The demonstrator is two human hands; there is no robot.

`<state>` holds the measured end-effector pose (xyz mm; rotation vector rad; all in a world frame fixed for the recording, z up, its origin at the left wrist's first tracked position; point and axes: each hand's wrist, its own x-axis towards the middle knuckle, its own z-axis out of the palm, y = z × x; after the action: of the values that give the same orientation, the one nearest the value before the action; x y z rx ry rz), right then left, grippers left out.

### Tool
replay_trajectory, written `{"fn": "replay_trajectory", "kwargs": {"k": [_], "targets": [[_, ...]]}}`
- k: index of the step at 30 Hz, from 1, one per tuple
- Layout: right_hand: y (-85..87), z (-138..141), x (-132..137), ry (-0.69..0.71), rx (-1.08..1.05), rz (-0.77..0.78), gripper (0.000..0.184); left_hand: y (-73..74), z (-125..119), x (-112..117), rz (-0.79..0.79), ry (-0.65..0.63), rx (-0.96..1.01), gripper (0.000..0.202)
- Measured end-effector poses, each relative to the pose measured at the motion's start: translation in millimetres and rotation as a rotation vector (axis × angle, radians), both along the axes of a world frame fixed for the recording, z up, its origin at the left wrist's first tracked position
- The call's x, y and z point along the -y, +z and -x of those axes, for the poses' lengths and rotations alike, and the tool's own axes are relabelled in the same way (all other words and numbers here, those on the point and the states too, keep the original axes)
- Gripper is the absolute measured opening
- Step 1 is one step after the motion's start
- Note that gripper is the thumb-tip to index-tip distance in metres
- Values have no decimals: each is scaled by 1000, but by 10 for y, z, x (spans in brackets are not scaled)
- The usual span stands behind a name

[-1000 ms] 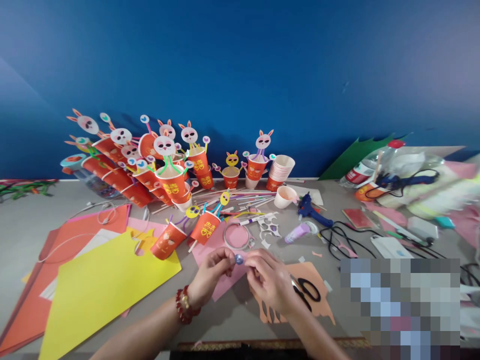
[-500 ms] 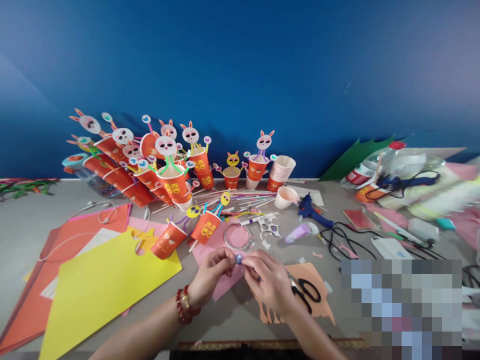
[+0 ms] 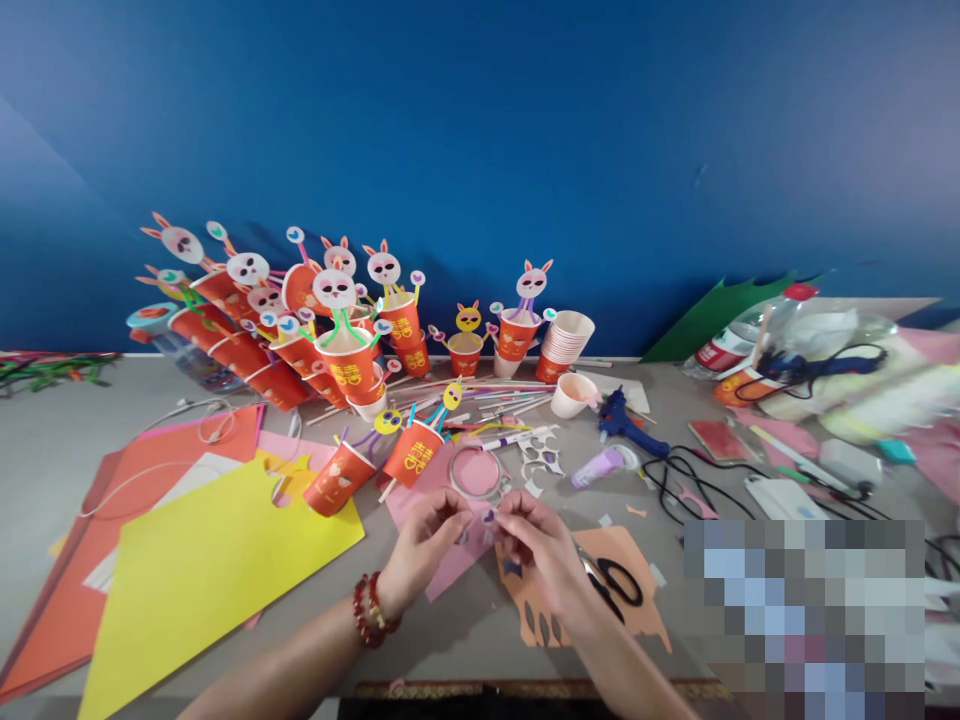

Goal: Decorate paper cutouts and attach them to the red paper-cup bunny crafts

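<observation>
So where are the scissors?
In the head view, the black-handled scissors lie right of centre on the peach paper, partly hidden behind the right hand.

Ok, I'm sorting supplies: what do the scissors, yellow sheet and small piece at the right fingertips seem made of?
Scissors: smooth black handles, probably plastic; grey sheen suggests metal blades.
Yellow sheet: probably matte paper or card, judging by its even colour and straight edges.
Small piece: perhaps paper, pale with a purple mark; too small to judge finish.
</observation>
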<state>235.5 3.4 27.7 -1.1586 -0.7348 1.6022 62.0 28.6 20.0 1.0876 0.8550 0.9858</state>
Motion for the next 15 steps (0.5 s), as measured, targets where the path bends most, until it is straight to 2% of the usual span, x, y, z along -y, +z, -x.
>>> {"fn": "replay_trajectory", "kwargs": {"k": [3, 8, 15], "targets": [[24, 22, 13, 11, -43, 10, 25, 16, -2, 15, -32, -13, -26, 27], [52, 59, 45, 14, 14, 1, 18, 32, -3, 26, -55, -32, -54, 23], [53, 105, 58, 42, 82, 1, 14, -29, 1, 12, 33, -73, 8, 29]]}}
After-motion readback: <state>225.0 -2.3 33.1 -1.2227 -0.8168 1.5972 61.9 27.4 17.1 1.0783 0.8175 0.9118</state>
